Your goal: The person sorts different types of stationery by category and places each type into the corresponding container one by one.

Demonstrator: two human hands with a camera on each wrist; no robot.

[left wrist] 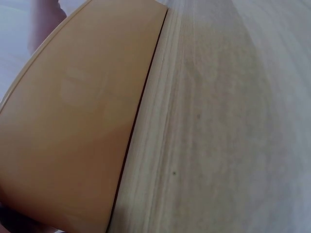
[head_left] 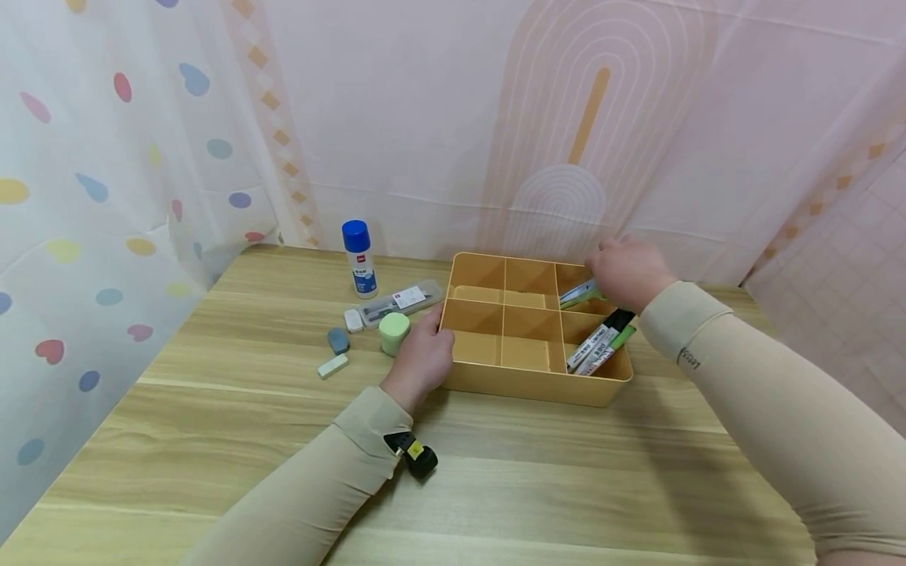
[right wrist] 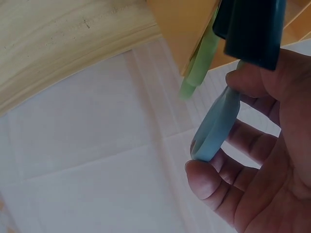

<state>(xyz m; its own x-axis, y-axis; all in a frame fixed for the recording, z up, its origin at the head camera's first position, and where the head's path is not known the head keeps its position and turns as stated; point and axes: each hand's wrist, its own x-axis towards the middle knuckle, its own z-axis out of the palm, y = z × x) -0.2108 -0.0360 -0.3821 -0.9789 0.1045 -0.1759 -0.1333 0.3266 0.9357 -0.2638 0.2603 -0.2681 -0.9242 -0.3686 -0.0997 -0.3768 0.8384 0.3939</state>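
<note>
Head: orange six-compartment organizer point(head_left: 527, 384) on wood-grain table point(head_left: 510, 487), left end in grip of left hand point(head_left: 422, 358); black-capped markers point(head_left: 593, 348) in front-right compartment. Left wrist: organizer's outer wall point(left wrist: 82, 116). Right wrist: light-blue looped handle point(right wrist: 223, 121), in pinch of right hand point(right wrist: 279, 165), beside organizer.

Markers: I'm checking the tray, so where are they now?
In the head view, the markers lean in the near right compartment of the tray, below the right hand.
</note>
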